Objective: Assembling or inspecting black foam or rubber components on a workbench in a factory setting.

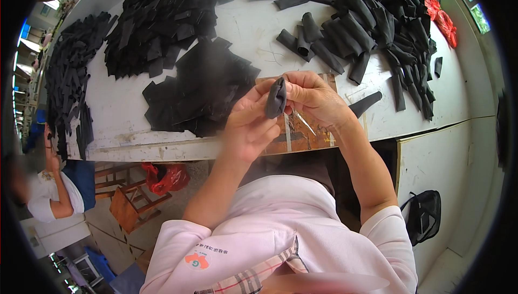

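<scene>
Above the table's front edge I hold a small dark grey fabric piece [276, 98], curled with its end turned up. My left hand [251, 118] is closed, pinching it from the left side. My right hand [315, 99] is closed too, with thumb and fingers on the fabric's upper right side. From under the right fingers a thin, pointed metal tool [305, 123] sticks out; its other end is hidden, so its kind is unclear. Below both hands a worn brown board [310, 140] lies on the table. A dark fabric tube [366, 103] rests beside my right wrist.
Flat dark fabric pieces [202, 86] lie at the left, with larger piles [162, 24] behind them. Dark fabric tubes [350, 29] heap at the right, near a red plastic bag [441, 17]. Another person [59, 191] sits at the far left, near a wooden stool [132, 205].
</scene>
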A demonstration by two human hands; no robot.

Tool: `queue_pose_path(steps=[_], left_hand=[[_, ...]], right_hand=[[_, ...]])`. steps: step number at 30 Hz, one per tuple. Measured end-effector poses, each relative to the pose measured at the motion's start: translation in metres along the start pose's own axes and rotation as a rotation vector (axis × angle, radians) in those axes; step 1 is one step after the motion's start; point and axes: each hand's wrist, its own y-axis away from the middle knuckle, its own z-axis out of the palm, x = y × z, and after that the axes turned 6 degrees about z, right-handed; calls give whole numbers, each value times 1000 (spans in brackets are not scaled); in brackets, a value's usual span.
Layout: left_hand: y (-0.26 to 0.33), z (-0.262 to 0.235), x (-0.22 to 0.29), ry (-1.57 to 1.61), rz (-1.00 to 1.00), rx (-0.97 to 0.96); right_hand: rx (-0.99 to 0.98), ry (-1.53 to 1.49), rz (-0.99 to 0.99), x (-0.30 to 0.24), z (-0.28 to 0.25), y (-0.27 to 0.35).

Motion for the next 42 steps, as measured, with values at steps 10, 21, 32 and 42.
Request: queue_pose_path(steps=[10,21,32,42], left_hand=[[-15,25,8,-1465,883,-249],[-8,14,-10,-945,726,-32],[-22,12,-6,-1076,487,-93],[-19,31,1,-1365,464,-155]], right_hand=[[443,418,-425,-24,16,18],[377,955,-484,-2,10,16],[286,687,-444,11,8,16],[321,791,-605,12,5,18]])
